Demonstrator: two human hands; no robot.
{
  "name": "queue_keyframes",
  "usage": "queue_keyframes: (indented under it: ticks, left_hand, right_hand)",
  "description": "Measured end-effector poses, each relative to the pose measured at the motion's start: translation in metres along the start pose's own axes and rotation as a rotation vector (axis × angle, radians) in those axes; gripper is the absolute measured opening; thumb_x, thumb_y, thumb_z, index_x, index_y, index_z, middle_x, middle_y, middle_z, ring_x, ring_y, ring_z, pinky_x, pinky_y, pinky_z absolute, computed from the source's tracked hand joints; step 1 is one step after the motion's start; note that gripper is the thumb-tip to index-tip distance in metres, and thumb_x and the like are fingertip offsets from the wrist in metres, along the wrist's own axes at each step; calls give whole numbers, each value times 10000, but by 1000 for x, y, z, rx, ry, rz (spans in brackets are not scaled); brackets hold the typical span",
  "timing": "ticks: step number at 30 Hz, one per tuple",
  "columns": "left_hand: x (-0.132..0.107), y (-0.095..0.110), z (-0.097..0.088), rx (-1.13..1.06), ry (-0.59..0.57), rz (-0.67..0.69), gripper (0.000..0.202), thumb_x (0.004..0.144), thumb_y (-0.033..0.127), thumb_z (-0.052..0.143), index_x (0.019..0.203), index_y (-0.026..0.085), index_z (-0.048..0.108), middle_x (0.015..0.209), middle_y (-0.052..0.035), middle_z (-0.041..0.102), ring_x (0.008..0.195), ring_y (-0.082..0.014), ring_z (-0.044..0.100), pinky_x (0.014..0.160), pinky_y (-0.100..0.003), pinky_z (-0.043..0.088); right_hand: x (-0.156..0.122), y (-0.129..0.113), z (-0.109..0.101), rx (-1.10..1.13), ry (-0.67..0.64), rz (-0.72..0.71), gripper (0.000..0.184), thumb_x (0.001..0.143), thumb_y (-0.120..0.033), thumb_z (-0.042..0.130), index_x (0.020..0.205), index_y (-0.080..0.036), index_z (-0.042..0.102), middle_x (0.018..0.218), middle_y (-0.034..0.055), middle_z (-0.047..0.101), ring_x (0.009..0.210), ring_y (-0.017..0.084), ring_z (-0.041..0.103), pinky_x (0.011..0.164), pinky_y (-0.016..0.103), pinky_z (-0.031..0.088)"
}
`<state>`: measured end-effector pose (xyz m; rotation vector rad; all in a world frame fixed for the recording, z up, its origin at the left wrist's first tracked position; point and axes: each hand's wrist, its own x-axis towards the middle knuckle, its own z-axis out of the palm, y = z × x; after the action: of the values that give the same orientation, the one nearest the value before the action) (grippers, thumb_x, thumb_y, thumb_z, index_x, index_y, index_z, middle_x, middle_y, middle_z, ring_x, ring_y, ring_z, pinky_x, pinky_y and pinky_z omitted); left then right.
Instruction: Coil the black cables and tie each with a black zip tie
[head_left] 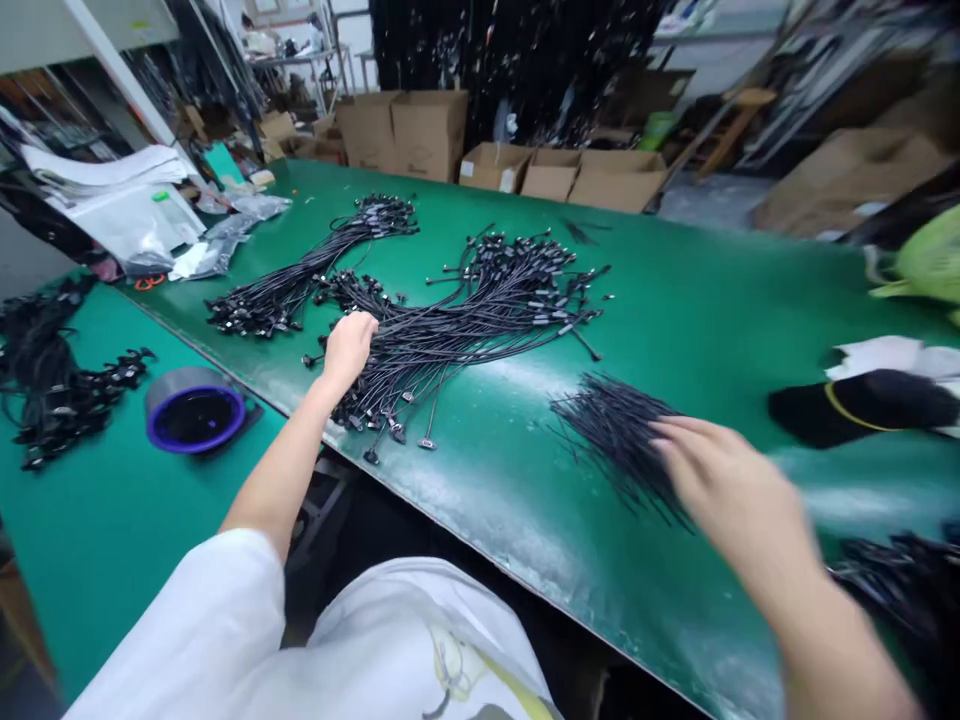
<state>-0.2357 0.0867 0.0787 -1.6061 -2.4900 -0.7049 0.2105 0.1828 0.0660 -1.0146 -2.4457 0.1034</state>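
Boxes (429,140) stand behind a glossy green table (720,300); left hand (349,348) curls closed on cables (457,325), right hand (724,480), fingers half-bent, touches thin strips (611,430), its grip unclear.

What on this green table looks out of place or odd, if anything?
No spill or damage shows. Slightly odd: a few thin dark strands lie apart from the middle cable pile, toward the cardboard boxes, looking like strays.
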Motion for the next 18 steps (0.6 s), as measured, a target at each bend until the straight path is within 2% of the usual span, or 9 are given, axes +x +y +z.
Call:
queue_keyframes:
  ticks: [2, 3, 5, 7, 9, 11, 14, 16, 18]
  left_hand:
    - [-15, 11, -9, -123, 11, 91, 322, 1003, 300, 285, 965, 184, 583, 891, -72, 664, 866, -188, 626, 820, -298, 456]
    - [-23, 14, -12, -158, 15, 132, 293, 997, 356, 329, 1025, 185, 566, 922, -69, 662, 872, -189, 627, 820, -298, 457]
    - [-31, 13, -14, -122, 66, 166, 315, 931, 438, 489, 1084, 170, 557, 1077, -118, 637, 1012, -241, 596, 897, -349, 436]
    - [-32, 7, -12, -93, -30, 178, 313, 868, 434, 594, 1003, 152, 596, 1134, -160, 613, 1103, -299, 547, 958, -414, 400]
    - [-33, -1, -9, -150, -244, 209, 242, 868, 398, 592, 848, 158, 616, 1013, -145, 646, 1043, -297, 571, 941, -426, 412]
    - [-42, -5, -11, -213, -392, 255, 261, 904, 374, 526, 753, 174, 601, 874, -98, 656, 922, -249, 607, 882, -386, 451]
    - [-71, -5, -28, -381, -440, 238, 338, 981, 362, 339, 825, 189, 583, 812, -43, 651, 764, -167, 617, 767, -306, 492]
    - [-92, 0, -42, -587, -415, 143, 327, 995, 385, 295, 1005, 194, 560, 873, -39, 657, 753, -148, 621, 743, -289, 502]
    - [-109, 10, -49, -701, -305, 59, 347, 957, 432, 414, 1193, 192, 498, 1081, -93, 644, 933, -183, 625, 841, -327, 496]
  right_hand:
    - [23, -36, 20, 28, -63, -52, 334, 975, -348, 398, 1238, -230, 568, 1198, 122, 617, 1072, 287, 613, 877, 458, 528]
    - [40, -55, 33, 62, -111, -99, 362, 975, -337, 407, 1291, -213, 531, 1246, 120, 594, 1106, 268, 602, 890, 424, 530]
    - [77, -92, 62, 114, -179, -189, 420, 973, -300, 419, 1375, -184, 453, 1328, 120, 542, 1151, 238, 578, 915, 375, 520]
    - [112, -125, 89, 108, -221, -262, 458, 965, -258, 435, 1412, -163, 406, 1379, 119, 499, 1188, 215, 546, 940, 336, 497]
    - [141, -150, 111, 10, -244, -332, 495, 947, -220, 467, 1431, -155, 381, 1430, 120, 450, 1226, 208, 505, 969, 319, 459]
    - [164, -161, 124, -95, -264, -385, 468, 918, -200, 520, 1379, -164, 454, 1420, 116, 467, 1223, 215, 491, 980, 320, 421]
    - [188, -148, 127, -175, -303, -377, 186, 893, -196, 554, 1041, -154, 659, 1121, 113, 655, 1026, 211, 575, 883, 303, 412]
    - [197, -135, 118, -232, -298, -308, 182, 916, -178, 489, 881, -126, 660, 898, 128, 679, 859, 209, 588, 771, 298, 399]
    - [201, -133, 108, -277, -258, -259, 252, 941, -155, 395, 907, -94, 637, 855, 160, 665, 800, 226, 570, 706, 310, 363]
